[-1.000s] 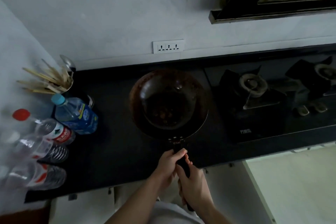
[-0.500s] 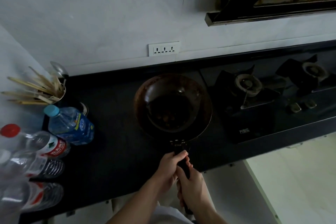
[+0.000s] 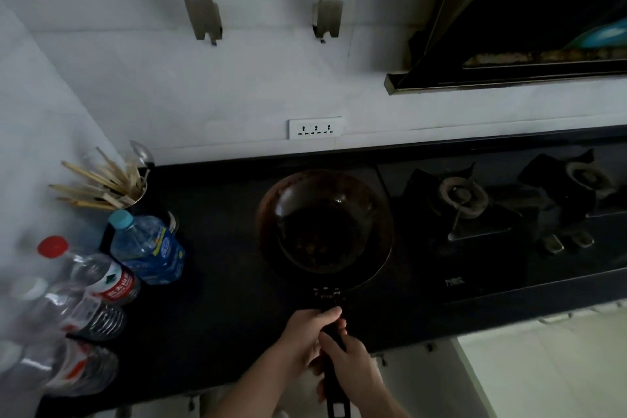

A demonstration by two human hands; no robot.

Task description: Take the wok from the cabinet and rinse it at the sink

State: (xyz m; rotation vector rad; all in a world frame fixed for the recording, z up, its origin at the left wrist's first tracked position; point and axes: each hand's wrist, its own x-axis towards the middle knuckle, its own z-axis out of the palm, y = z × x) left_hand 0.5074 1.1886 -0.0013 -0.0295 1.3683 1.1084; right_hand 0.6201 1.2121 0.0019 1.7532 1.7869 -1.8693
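Far left, by the white wall: clear plastic bottles [image 3: 78, 319] crowd the end of the black counter [image 3: 220, 282], blurred. One is a red-capped bottle [image 3: 101, 282]. Just right of it stands a blue-labelled water bottle [image 3: 149, 249] with a pale blue cap. Behind these is a metal holder [image 3: 137, 195] with wooden chopsticks [image 3: 91, 185] fanned out leftward and a spoon [image 3: 142, 153] standing among them.

On the wall above: left bracket [image 3: 203, 20] and right bracket [image 3: 327, 20], both metal. Lower down, a white triple socket strip [image 3: 315, 127] sits just above the counter's back edge.

Mid-counter: the wok [image 3: 325, 224], dark with a rust-brown inner wall and dark specks at the bottom. It sits between the bottles and the gas hob [image 3: 424, 265], just beside the hob's left edge. Cannot tell whether its base touches the counter. Its black handle [image 3: 334, 380] points back toward the person, past the counter's front edge.

Both hands grasp that handle. The left hand [image 3: 305, 332] wraps it nearer the wok, thumb laid across the top. The right hand [image 3: 353, 366] clasps it farther back, touching the left; the handle's end with its hanging slot sticks out below.

Right of the wok: near burner [image 3: 463, 195], far burner [image 3: 588, 176], two knobs [image 3: 551, 243] between them at the front. A black range hood [image 3: 526, 27] hangs overhead. Pale floor [image 3: 543, 377] shows at lower right.
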